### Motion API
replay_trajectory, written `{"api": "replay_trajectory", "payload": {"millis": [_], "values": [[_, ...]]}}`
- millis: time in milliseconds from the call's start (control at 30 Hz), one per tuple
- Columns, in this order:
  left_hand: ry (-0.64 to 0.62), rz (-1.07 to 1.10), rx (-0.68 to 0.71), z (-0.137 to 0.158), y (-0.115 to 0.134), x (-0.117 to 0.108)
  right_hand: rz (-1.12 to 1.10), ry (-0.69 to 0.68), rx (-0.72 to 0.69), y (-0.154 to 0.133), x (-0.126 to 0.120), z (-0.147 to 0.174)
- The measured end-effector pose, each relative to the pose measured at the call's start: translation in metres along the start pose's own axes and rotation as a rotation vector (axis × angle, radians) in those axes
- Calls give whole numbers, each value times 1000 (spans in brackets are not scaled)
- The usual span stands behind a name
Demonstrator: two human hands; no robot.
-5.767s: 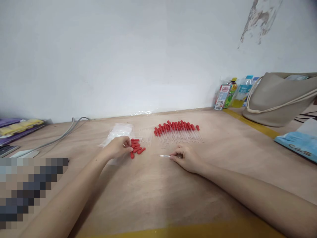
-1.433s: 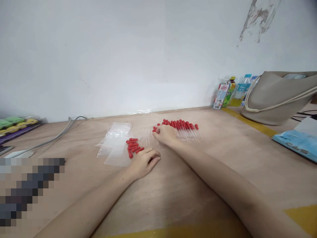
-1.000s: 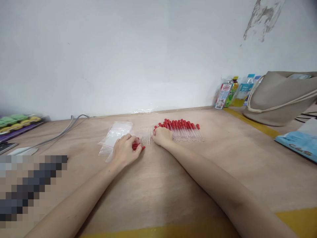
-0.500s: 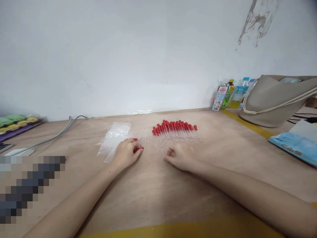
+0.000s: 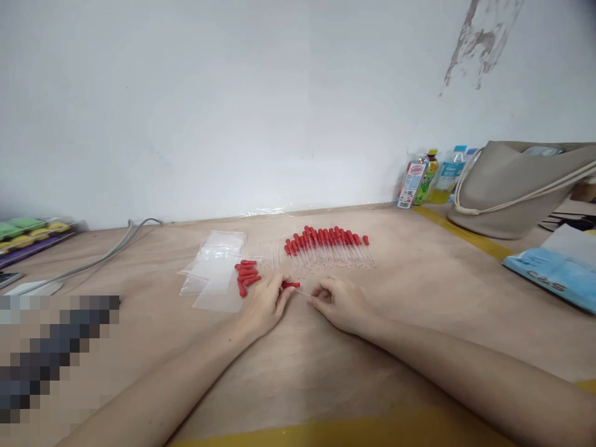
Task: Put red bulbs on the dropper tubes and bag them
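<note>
Between the thumb and fingers of my left hand (image 5: 266,304) is a red rubber dropper bulb (image 5: 291,285). Facing it, my right hand (image 5: 339,300) pinches a thin clear dropper tube (image 5: 304,293), whose free end points left toward my left fingers. Whether tube and bulb touch, I cannot tell. Several loose red bulbs (image 5: 248,272) lie just left of my left hand. Behind it are loose clear tubes (image 5: 271,253). Farther back, a row of droppers with red bulbs (image 5: 330,242) lies side by side, bulbs toward the wall.
Clear zip bags (image 5: 216,267) lie left of the loose bulbs. At the right stand bottles (image 5: 447,177), a grey bag (image 5: 507,186) and a blue packet (image 5: 554,276). A grey cable (image 5: 107,251) runs across the table's left side, near a purple tray (image 5: 40,239).
My left hand has moved right from the loose bulbs, taking a red bulb along. The tube in my right hand has swung lower, its free end now near my left fingers.
</note>
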State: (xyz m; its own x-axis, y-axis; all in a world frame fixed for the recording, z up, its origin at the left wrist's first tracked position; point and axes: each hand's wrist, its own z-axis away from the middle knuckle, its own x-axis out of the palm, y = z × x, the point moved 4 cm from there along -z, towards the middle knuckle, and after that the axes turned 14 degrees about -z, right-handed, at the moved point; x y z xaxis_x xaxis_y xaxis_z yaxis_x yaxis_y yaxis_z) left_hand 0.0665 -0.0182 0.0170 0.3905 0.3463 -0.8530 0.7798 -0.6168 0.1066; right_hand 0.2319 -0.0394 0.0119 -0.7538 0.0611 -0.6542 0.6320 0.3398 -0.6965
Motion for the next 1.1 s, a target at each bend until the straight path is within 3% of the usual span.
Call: {"api": "replay_trajectory", "payload": {"millis": [133,333,500,933,1100], "values": [[36,34,17,-1,-2,1,-4,81,-101,4,-4,0],[44,53,-20,-2,2,-7,-203,142,-208,11,-10,-4],[48,105,-61,-3,2,-7,-157,212,-304,7,-14,-2],[21,205,-121,-1,-3,-3,-121,57,-453,1,-8,2],[50,270,-53,-1,-3,-6,-191,-3,-476,8,-11,-5]]}}
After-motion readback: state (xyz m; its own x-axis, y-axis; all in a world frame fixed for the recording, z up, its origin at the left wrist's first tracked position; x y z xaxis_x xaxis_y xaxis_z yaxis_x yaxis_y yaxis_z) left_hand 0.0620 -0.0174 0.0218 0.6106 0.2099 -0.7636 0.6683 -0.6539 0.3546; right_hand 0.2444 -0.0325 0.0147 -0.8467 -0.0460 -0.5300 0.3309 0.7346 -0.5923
